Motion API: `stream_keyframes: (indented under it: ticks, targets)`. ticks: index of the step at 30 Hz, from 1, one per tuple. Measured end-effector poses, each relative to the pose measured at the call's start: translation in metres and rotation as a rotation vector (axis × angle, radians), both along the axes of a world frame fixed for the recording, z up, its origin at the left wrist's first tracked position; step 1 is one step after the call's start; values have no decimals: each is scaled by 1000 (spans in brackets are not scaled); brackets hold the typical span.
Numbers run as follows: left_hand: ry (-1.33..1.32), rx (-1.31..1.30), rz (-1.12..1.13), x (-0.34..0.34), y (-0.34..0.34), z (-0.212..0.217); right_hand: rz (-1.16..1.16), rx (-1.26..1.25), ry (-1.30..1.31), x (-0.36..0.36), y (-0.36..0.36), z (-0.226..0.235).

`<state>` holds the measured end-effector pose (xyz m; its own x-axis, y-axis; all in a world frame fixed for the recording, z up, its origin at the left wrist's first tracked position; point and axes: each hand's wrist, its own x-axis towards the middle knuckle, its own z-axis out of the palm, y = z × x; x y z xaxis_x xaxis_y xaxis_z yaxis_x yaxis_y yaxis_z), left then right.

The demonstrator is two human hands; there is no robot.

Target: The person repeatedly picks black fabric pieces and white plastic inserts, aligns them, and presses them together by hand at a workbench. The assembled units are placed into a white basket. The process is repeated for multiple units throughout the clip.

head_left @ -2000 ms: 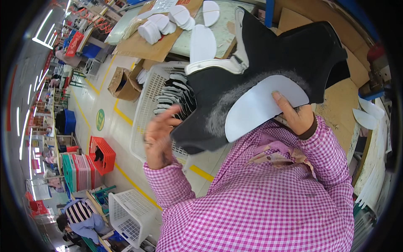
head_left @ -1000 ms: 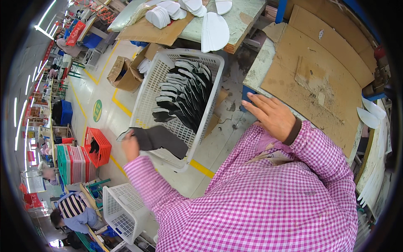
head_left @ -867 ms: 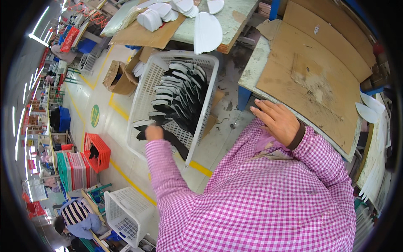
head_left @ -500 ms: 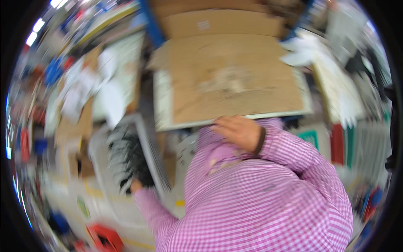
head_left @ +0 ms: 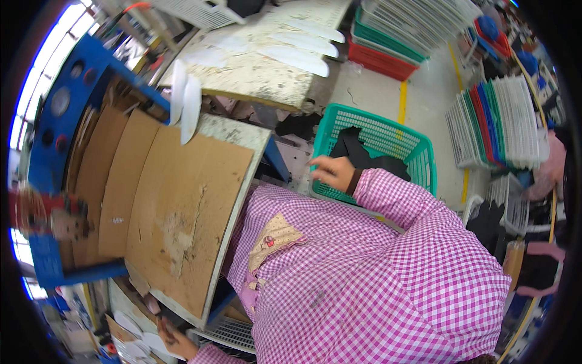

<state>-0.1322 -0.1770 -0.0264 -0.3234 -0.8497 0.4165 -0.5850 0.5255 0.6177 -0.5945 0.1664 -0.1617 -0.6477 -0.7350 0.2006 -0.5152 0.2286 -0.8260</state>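
Observation:
My right hand [head_left: 334,172] hovers over the near-left rim of a green plastic basket [head_left: 374,116], which holds dark cut pieces [head_left: 357,150]. Its fingers are apart and slightly bent, with nothing in them. At the lower left, my left hand [head_left: 176,341] is beside the near corner of a cardboard-covered worktable [head_left: 188,212]. That hand's fingers look spread and nothing shows in them, though they are somewhat blurred. Close by it lie white sole-shaped sheets [head_left: 128,327].
A blue machine frame [head_left: 47,118] with dials stands behind the cardboard. More white sole-shaped sheets [head_left: 297,50] lie on a side table [head_left: 254,73], and others overhang its edge. Stacked baskets [head_left: 485,124] stand on the floor at right. A white basket [head_left: 227,332] sits below the worktable.
My view has turned to the right. My right hand has left my lap by the table edge and is over the green basket. My left hand is out of the pale basket of dark pieces.

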Motion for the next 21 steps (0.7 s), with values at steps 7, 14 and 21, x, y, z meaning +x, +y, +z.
stream_keyframes:
  ticks: [7, 14, 21]
  targets:
    - [-186, 98, -623, -260, 49, 35, -595, 336, -551, -34, 118, -106]
    - [-235, -205, -1053, -452, 106, 12, -536, -31, -546, -57, 51, -152]
    - [-19, -220, -1084, -569, 112, -41, -563, -193, -1065, -146, -135, -194]
